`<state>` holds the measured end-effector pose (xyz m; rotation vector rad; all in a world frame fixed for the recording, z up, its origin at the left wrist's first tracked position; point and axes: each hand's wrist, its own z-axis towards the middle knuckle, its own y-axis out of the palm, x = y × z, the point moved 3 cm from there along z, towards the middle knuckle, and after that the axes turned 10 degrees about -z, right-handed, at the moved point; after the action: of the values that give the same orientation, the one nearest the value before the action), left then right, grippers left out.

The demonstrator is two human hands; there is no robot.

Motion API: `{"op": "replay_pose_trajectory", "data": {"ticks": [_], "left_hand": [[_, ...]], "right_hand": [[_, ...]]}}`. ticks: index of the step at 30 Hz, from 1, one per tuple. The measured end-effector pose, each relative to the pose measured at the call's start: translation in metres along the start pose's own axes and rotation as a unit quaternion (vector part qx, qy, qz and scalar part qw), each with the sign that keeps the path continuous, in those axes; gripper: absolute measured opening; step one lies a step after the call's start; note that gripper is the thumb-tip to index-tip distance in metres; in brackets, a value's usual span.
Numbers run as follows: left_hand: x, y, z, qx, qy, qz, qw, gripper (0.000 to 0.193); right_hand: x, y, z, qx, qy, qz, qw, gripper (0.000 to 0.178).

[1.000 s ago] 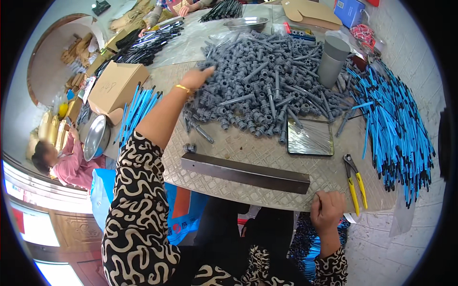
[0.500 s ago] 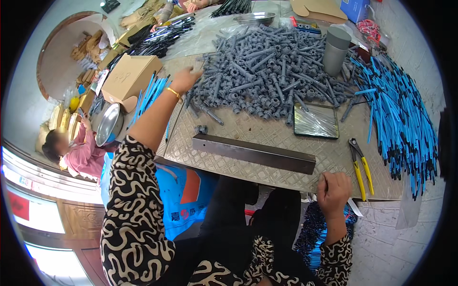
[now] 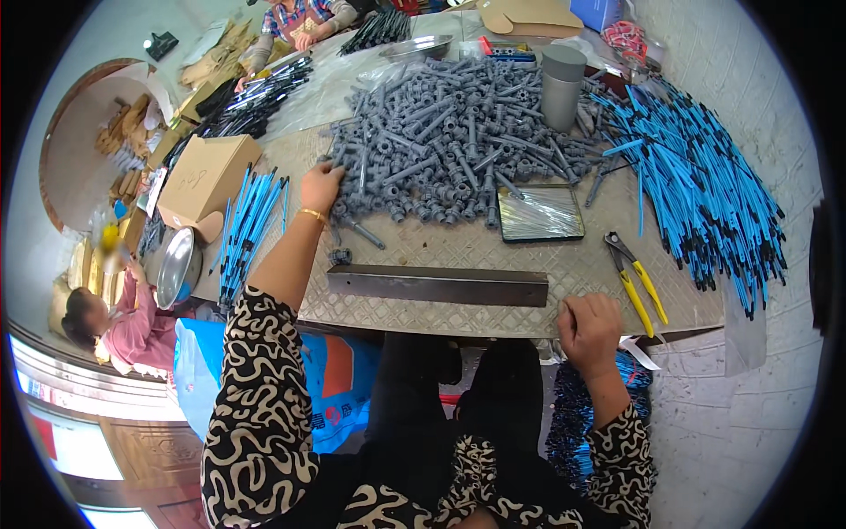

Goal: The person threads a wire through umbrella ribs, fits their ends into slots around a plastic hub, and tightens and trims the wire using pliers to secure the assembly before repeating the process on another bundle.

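At the left edge of a big heap of grey plastic fittings point(image 3: 441, 141), my left hand point(image 3: 321, 187) has its fingers curled in against the parts. Whatever it grips is hidden by the fingers. A gold bracelet is on that wrist. My right hand point(image 3: 590, 333) rests as a fist at the table's near edge, its inside out of sight. Between the hands lies a dark metal bar point(image 3: 436, 286), with a small grey fitting point(image 3: 339, 257) by its left end. Beyond it is a shallow black tray point(image 3: 539, 231) of thin, shiny, clear or silvery pieces.
Yellow-handled pliers point(image 3: 636, 284) lie right of the bar, near a pile of blue sticks with black ends point(image 3: 705, 194). A grey canister point(image 3: 561, 88) stands behind the tray. Left are more blue sticks point(image 3: 251, 229), a cardboard box point(image 3: 207, 176) and a metal bowl point(image 3: 176, 269). Two other people sit farther off.
My left hand has gone from fingers stretched out over the heap's left edge to fingers curled against the fittings. The view has shifted a little. My right fist stays at the table edge.
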<state>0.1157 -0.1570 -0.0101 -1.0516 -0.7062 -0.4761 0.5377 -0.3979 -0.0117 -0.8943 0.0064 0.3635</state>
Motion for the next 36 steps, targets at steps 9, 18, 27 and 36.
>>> {"op": "replay_pose_trajectory", "data": {"ticks": [9,18,27,36], "left_hand": [[0.131,-0.005,0.002,-0.182,0.134,-0.209,0.952,0.065],[0.046,-0.071,-0.082,-0.384,-0.062,0.116,0.914,0.093],[0.07,-0.015,-0.07,-0.339,0.087,-0.015,0.937,0.083],[0.11,-0.046,-0.117,-0.211,0.157,-0.048,0.964,0.066]], "right_hand": [[0.004,0.001,-0.007,0.012,0.014,0.01,1.0,0.015],[0.006,-0.02,-0.03,-0.148,0.357,0.458,0.801,0.031],[0.049,-0.072,0.044,-0.039,0.114,0.017,0.993,0.025],[0.171,-0.014,0.127,-0.118,0.138,-0.369,0.912,0.018]]}}
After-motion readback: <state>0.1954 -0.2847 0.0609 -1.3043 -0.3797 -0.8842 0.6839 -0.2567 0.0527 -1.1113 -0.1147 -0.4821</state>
